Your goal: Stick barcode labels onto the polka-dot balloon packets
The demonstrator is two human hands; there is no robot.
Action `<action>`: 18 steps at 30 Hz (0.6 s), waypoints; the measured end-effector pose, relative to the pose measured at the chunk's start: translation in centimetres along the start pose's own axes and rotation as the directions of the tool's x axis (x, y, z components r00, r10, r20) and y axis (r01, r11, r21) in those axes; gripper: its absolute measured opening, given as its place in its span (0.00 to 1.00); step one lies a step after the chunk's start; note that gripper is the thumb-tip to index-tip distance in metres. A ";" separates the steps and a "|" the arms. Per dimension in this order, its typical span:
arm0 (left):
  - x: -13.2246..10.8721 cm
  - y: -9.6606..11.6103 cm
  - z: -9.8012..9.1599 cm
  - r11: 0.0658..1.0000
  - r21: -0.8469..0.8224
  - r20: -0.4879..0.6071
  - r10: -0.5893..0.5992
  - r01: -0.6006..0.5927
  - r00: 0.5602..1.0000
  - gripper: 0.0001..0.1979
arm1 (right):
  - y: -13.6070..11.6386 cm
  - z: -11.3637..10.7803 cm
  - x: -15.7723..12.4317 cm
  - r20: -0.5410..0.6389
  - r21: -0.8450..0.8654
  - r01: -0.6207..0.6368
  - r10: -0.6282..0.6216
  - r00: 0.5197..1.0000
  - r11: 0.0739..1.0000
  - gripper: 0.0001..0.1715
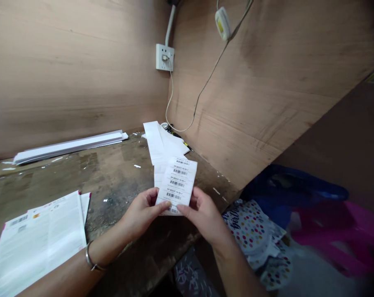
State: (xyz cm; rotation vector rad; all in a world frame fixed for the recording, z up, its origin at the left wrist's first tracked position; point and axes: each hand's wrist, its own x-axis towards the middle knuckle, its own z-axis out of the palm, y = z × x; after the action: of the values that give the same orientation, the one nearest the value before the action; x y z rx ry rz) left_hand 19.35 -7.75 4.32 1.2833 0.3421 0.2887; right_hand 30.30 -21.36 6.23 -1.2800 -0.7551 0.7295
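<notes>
My left hand (141, 212) and my right hand (202, 215) together hold a white sheet of barcode labels (176, 181) upright above the front edge of the bench, pinching its lower part between thumbs and fingers. Behind it a long strip of white label backing (162, 142) trails back across the worn wooden workbench (118, 194) toward the corner. To the left of my left forearm lie printed paper leaflets (40, 243) with barcodes on them. A metal bangle (92, 260) circles my left wrist.
A white bundle of flat strips (69, 146) lies along the back wall. A wall socket (165, 57) has a white cable running down to the bench corner, near a pen (182, 140). Below the bench on the right are a dotted printed bag (251, 235) and blue and pink plastic items.
</notes>
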 end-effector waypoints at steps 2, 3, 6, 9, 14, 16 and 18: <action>-0.1 -0.4 0.0 1.000 0.004 -0.030 0.018 -0.018 0.999 0.15 | 0.8 0.3 -0.9 -0.021 -0.104 0.014 -0.016 1.000 0.994 0.17; -0.2 -0.6 0.0 1.000 -0.008 -0.038 0.016 -0.016 0.999 0.15 | 1.2 0.3 -1.1 -0.042 -0.143 0.022 -0.029 0.999 0.990 0.15; -0.5 -0.9 0.2 0.998 -0.054 -0.036 -0.014 0.012 0.999 0.17 | 1.8 -0.4 -1.2 -0.030 -0.173 0.022 -0.028 0.999 0.985 0.12; -0.9 -1.0 0.6 0.998 -0.063 -0.026 -0.030 0.029 0.999 0.18 | 1.8 -1.2 -1.1 0.081 -0.060 0.006 -0.001 0.997 0.998 0.17; -1.8 -1.1 1.6 0.998 -0.046 0.023 -0.052 0.053 0.998 0.16 | 1.1 -0.7 -0.1 0.034 0.024 0.003 -0.004 0.999 1.000 0.19; -2.4 -1.2 1.9 0.997 0.006 0.068 -0.074 0.074 0.995 0.15 | 0.7 -0.3 0.6 -0.105 0.011 0.020 -0.019 0.994 1.000 0.17; -2.8 -0.9 2.0 0.997 0.037 0.111 -0.077 0.074 0.991 0.15 | 0.3 0.0 1.2 -0.199 0.007 0.035 -0.033 0.980 0.999 0.16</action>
State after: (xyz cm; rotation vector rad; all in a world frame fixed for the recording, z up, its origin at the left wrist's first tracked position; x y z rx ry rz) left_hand 17.59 -10.86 4.24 1.3095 0.2999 0.1468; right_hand 30.95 -20.31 6.00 -1.3052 -0.6084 0.5674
